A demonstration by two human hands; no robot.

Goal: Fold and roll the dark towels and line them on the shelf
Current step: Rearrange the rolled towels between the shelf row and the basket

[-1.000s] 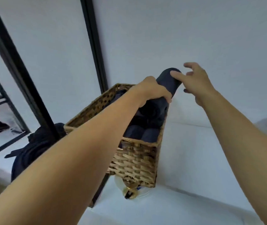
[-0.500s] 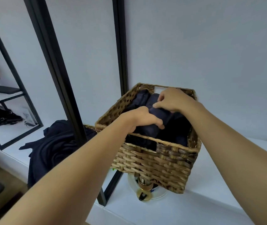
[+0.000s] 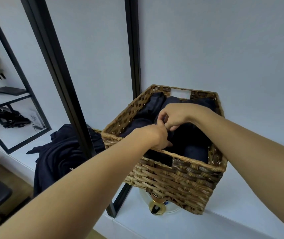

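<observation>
White wall, black posts (image 3: pixel 58 75), white shelf (image 3: pixel 215 225): the setting for your two grips.

Item 1, basket (image 3: pixel 198 163). Wicker, open-topped, on the shelf at picture centre, with a handle slot in its far wall at 12 o'clock. Contents: dark rolls (image 3: pixel 196 152) packed at the near right corner, and looser dark cloth along the left wall at 10 o'clock. The count is hidden by your arms.

Item 2, towel (image 3: pixel 186 135). The task's thing lies inside the basket at mid-depth, between both grips.

Item 3, left grip (image 3: pixel 156 137). It reaches over the near rim with its fingers curled into the towel. Judged purpose: it pins the bundle so it cannot unroll.

Item 4, right grip (image 3: pixel 175 116). It comes in from 3 o'clock, with thumb and fingers pinching a fold of the same towel. Judged purpose: it tucks the loose end in among its neighbours.

Item 5, heap (image 3: pixel 60 152). Unfolded dark towels lie at 9 o'clock of the basket, draped over the shelf edge behind the near post. Judged status: stock waiting to be folded and rolled.

Item 6, disc (image 3: pixel 156 206). Clear, with a gold fitting, it sits at 6 o'clock under the basket's near edge. You cannot tell whether the basket rests on it.
</observation>
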